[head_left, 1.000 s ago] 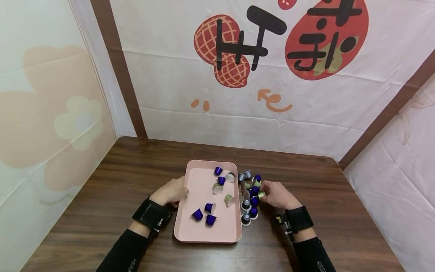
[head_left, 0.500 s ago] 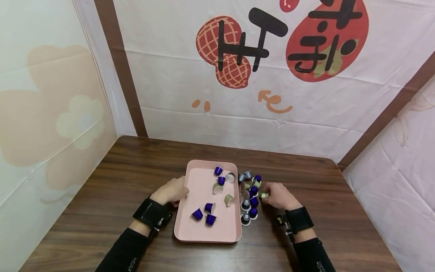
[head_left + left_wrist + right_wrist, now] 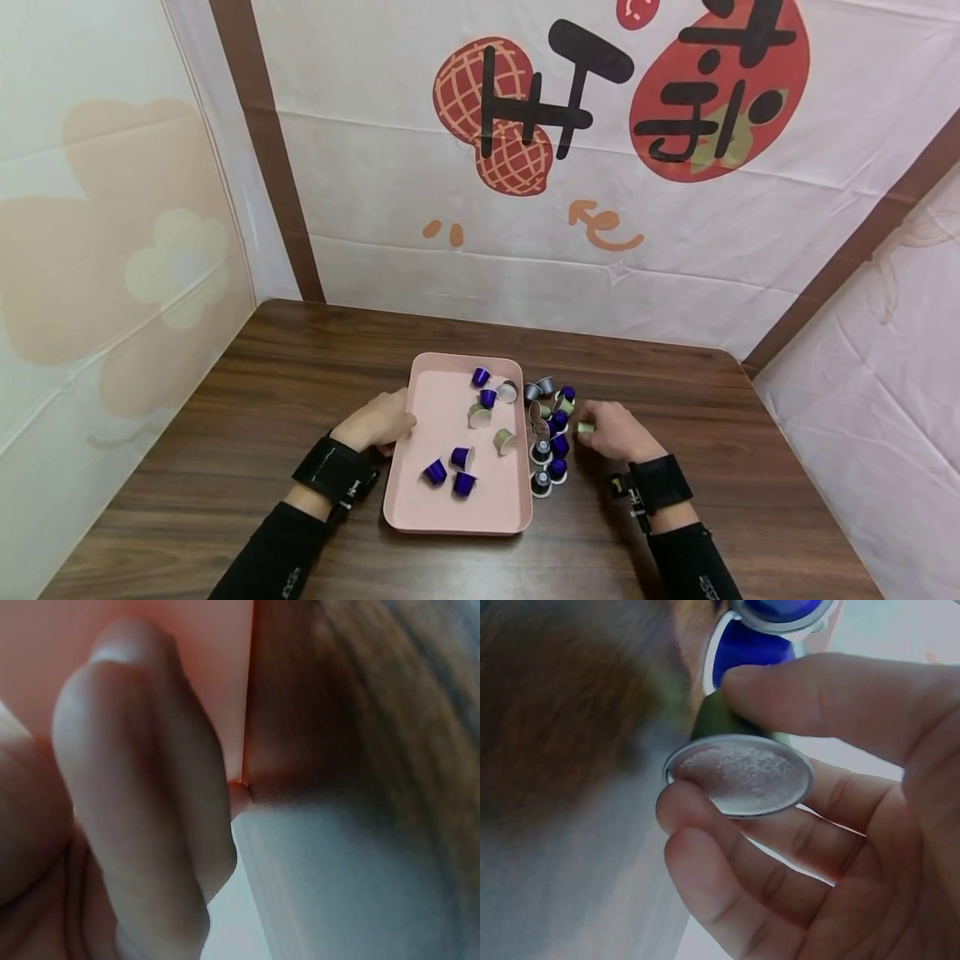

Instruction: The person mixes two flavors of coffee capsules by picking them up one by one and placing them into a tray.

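- One green coffee capsule is pinched by the fingers of the right hand, just right of the capsule cluster on the bench.
- Left hand: fingers grip the left edge of the pink tray.

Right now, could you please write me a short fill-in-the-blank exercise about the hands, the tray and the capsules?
1. The left hand grips the edge of a tray coloured ____.
2. The right hand pinches a capsule whose body is ____.
3. The number of dark-blue capsules in the tray is ____.
4. In the head view, the capsule cluster lies to the tray's ____.

Missing words: pink; green; five; right.
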`<state>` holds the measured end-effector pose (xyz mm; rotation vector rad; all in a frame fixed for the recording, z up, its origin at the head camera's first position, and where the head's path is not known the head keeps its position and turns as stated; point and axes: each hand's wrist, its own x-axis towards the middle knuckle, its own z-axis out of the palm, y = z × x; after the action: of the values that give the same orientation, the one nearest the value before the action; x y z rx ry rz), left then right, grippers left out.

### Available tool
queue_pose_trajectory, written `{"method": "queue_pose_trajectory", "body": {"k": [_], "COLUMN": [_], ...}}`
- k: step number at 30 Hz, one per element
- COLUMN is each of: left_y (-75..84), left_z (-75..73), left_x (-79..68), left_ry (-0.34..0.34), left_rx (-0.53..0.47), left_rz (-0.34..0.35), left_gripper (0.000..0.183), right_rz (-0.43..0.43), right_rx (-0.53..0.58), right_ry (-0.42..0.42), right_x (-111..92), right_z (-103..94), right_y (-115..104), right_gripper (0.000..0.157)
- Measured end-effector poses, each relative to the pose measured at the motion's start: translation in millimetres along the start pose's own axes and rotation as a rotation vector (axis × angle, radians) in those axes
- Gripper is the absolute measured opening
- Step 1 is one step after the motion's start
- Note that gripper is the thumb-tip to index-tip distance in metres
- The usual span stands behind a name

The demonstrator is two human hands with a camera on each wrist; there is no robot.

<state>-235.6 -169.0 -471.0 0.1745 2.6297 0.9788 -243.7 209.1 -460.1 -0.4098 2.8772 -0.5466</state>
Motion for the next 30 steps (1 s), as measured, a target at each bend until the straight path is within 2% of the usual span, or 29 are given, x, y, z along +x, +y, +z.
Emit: {"method": "queue_pose_trajectory", "body": {"k": [5, 12, 17, 23, 30], "left_y": [0.0, 0.0, -1.2, -2.6, -1.6], "left_z": [-0.2, -1.3, -1.0, 0.6, -0.2], "left_x": [-0.6, 1.0, 1.5, 0.3, 0.2], "left_ry": [0.004, 0.012, 0.01, 0.01, 0.003], "left_rx": [-0.008, -0.002, -0.009, -0.019, -0.009], "left_rz": [0.0, 0.006, 0.001, 0.0, 0.004], "left_gripper": [0.031, 0.031, 0.03, 0.029, 0.03], "right_rz": [-0.029, -0.114, -0.215, -0.365, -0.478], "right_rx": [0.018, 0.024, 0.01, -0.03, -0.091], "right_ry": [0.004, -0.001, -0.011, -0.032, -0.045], "right_x": [-3, -7, -10, -9, -4], "right_z": [-6.5, -17.8, -21.2, -14.9, -9.0], "right_y": [-13, -41, -62, -85, -110], "right_gripper": [0.018, 0.025, 0.021, 0.017, 0.013]}}
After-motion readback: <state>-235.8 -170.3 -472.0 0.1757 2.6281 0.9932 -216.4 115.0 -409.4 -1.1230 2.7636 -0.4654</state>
